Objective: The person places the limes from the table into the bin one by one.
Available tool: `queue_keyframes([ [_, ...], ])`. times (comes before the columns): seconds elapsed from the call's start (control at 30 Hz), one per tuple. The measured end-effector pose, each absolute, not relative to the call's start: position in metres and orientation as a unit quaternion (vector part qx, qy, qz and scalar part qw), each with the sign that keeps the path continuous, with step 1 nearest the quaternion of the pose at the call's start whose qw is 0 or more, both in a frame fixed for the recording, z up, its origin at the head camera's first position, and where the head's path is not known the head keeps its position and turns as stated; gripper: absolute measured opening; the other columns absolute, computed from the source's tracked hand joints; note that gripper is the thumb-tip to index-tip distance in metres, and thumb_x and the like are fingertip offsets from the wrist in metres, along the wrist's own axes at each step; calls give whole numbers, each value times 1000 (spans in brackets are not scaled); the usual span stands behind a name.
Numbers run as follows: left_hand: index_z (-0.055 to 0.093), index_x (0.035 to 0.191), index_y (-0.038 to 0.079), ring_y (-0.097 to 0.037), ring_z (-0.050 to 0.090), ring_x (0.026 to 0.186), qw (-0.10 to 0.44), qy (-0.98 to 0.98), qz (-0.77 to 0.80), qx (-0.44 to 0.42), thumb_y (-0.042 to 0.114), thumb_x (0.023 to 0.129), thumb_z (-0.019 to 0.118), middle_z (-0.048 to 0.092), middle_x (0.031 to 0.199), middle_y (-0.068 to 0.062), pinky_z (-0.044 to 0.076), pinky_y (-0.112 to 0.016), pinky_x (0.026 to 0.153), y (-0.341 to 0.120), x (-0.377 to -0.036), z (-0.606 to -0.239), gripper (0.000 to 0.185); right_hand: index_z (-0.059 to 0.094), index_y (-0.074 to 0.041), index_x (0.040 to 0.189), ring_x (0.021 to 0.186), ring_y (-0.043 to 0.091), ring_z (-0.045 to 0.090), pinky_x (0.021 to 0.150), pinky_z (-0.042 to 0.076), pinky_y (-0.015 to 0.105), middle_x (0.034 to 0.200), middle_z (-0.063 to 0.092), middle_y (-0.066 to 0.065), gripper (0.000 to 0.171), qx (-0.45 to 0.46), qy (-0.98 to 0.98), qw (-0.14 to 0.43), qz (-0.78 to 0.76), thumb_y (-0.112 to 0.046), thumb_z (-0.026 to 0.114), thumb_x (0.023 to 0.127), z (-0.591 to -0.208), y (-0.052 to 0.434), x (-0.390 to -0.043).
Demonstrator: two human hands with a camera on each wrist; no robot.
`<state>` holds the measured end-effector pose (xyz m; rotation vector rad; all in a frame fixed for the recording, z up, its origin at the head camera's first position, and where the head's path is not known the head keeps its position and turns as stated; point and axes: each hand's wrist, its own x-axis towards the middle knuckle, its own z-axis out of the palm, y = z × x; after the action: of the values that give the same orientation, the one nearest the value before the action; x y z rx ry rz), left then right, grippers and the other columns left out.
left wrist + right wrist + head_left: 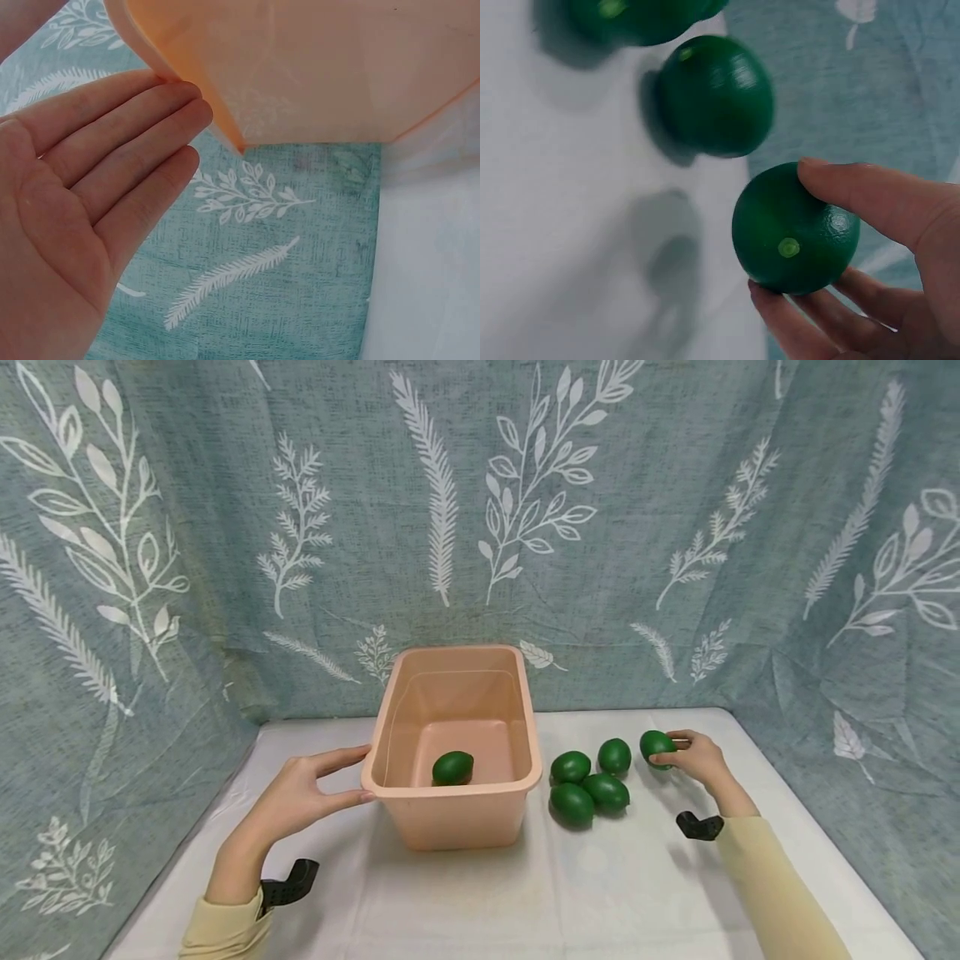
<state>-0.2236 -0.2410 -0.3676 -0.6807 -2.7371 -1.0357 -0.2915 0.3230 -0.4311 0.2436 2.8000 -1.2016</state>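
Left hand [298, 792], unclenched, touches the left rim of the bin [459, 823] while the right hand [699, 760] pinches a lime [655, 747] near the tabletop's [637, 885] far right corner, where its glossy roundness could make it slip and roll off.

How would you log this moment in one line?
left hand: touches peach rectangular plastic bin | right hand: grips glossy green oval fruit | in bin: one fruit | on white cloth: four fruits

6 green fruits [572, 804], 1 bin [457, 822], 2 hands [296, 795] [701, 758].
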Motion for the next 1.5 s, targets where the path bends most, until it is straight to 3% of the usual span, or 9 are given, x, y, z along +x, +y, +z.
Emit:
queue_keyframes([
  [0.47,58,133,17,-30,56,121,74,-910,-339,-227,44,80,74,61,129,-4,46,-55,97,-242,-223,-368,62,34,0,146,127,47,40,98,41,60,143,39,29,84,24,917,42,-396,-38,73,82,-386,299,-287],
  [1.13,57,133,15,-31,56,121,76,-908,-340,-231,42,80,74,60,130,-5,47,-54,96,-242,-223,-367,62,45,-8,141,119,38,54,90,51,50,138,49,20,76,-87,932,14,-351,-41,75,79,-310,229,-281],
  [1.5,57,134,16,-31,55,122,66,-908,-347,-225,43,80,74,60,131,-5,47,-55,97,-243,-224,-368,62,49,-14,138,118,31,56,88,54,43,135,53,13,73,-128,919,36,-371,-40,78,76,-287,180,-291],
])
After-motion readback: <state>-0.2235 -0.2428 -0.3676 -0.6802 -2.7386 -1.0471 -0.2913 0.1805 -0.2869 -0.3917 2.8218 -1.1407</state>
